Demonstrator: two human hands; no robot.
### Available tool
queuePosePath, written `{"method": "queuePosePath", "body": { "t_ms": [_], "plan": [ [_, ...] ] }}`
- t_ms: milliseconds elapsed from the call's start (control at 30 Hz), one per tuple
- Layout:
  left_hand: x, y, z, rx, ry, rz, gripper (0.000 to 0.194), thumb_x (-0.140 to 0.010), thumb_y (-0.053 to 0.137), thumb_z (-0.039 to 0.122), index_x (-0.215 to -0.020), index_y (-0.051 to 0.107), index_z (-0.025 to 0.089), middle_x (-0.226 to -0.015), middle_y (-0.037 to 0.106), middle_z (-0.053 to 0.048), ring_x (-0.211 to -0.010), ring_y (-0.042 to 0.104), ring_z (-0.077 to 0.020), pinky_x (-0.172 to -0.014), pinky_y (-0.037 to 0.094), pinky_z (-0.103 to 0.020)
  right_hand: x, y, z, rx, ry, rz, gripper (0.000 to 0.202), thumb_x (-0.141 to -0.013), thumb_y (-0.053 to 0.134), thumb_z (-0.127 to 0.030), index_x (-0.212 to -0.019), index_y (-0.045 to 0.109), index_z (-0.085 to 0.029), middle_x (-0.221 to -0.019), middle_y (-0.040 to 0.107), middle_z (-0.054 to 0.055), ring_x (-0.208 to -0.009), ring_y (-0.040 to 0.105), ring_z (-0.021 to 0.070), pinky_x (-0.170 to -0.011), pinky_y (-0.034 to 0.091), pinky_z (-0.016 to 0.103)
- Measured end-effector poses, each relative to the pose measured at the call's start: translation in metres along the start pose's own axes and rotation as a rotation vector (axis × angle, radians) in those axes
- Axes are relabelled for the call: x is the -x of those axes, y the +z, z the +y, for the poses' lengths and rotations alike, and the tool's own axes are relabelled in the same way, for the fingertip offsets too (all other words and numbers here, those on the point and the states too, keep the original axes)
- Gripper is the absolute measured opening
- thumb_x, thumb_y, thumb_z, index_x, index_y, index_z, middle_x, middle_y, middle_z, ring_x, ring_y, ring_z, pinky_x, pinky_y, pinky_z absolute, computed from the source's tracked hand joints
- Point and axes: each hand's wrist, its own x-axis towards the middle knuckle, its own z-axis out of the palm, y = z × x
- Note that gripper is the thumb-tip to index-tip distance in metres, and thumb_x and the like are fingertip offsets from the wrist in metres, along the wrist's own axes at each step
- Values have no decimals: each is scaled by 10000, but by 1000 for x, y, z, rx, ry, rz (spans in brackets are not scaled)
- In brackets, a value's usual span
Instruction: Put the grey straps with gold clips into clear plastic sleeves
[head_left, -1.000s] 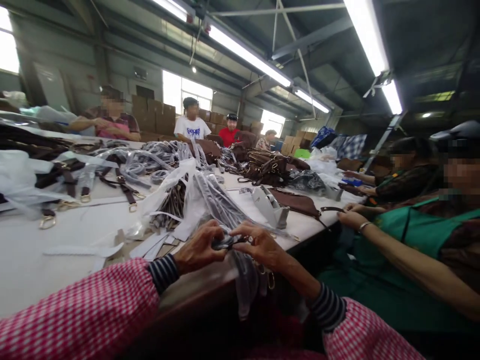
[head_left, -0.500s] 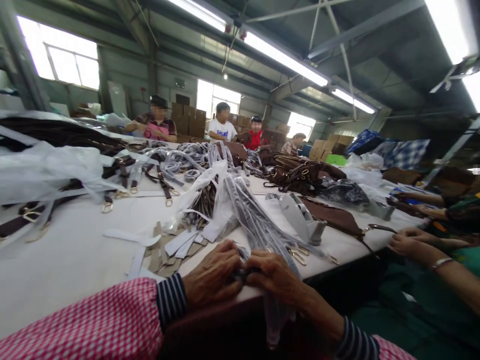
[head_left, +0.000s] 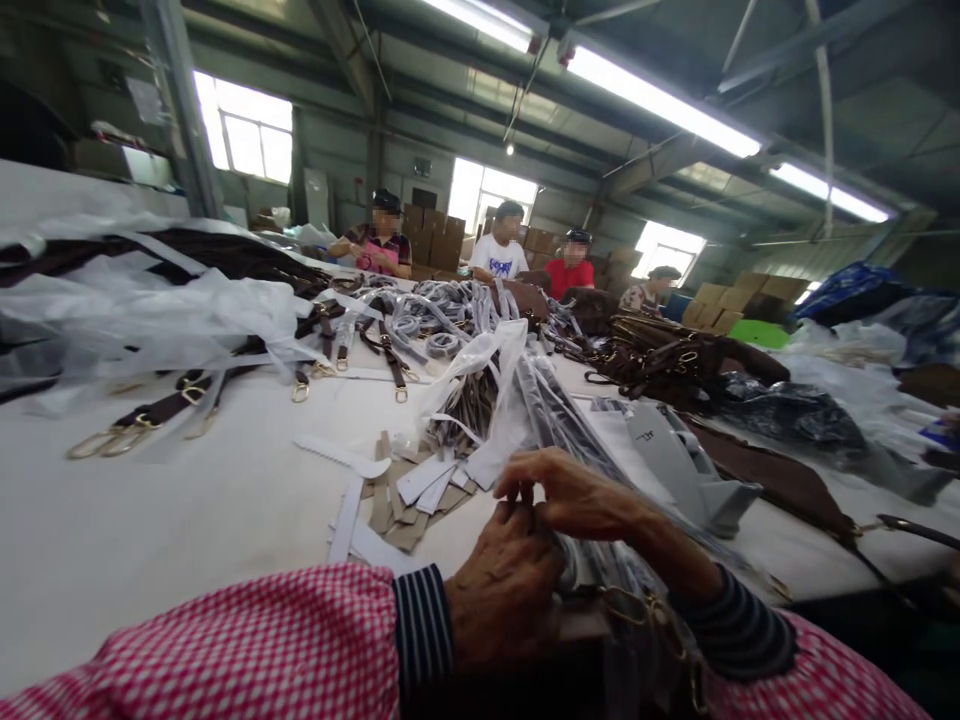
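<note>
At the table's front edge, my left hand [head_left: 510,580] is closed round a rolled strap in clear plastic [head_left: 576,562], most of which its fingers hide. My right hand [head_left: 574,492] arches over the left one, its bent fingertips at the left knuckles; whatever it pinches is hidden. Gold metal clasps [head_left: 626,606] hang below my right wrist, by the edge. Beyond my hands lies a bundle of long plastic-sleeved straps [head_left: 559,405]. Beside it an open plastic bag [head_left: 510,375] holds several thin brownish strips.
Loose paper and tan strips [head_left: 420,490] lie left of my hands. A grey tape dispenser [head_left: 686,465] stands to the right, near a brown bag [head_left: 772,470]. Dark straps with gold buckles [head_left: 154,415] lie left. Several co-workers stand behind the heaped table.
My right hand has gone from beside the left hand to over its knuckles. The rolled strap now shows between them. The view has swung right-to-left, shifting the scene rightward.
</note>
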Motion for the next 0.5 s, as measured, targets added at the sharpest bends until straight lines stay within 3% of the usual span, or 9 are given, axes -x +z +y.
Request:
{"method": "queuePosePath", "body": {
  "t_ms": [100,233,333,500],
  "plan": [
    [0,-7,-1,-11,-26,-75,220,-786,730,340,-841,594,175,-913,651,-66,-937,536,-252,-880,441,-429,-21,-6,-5,-6,-37,-141,472,-618,527,49,-943,788,-171,-919,748,39,-824,649,183,-782,494,280],
    [-2,3,2,-116,68,-15,238,-963,569,369,-888,619,148,-849,633,-85,-926,540,-276,-866,443,-459,-39,-8,-14,-220,18,-17,291,-846,525,-92,-931,785,-192,-892,751,40,-799,669,183,-669,490,261],
    [3,22,1,-121,95,-25,381,-1029,479,463,-990,652,126,-908,667,-131,-999,569,-334,-914,446,-519,-59,15,-23,-137,-76,89,188,-883,611,-138,-976,769,-182,-923,742,38,-776,652,165,-688,476,260],
    [17,54,-8,202,2,-174,303,-1040,489,410,-1194,652,206,-1172,713,-131,-1060,630,-321,-872,498,-456,-97,68,-43,332,-287,-52,303,-836,687,-133,-1133,701,-190,-1085,716,71,-855,640,194,-673,411,270]
  ]
}}
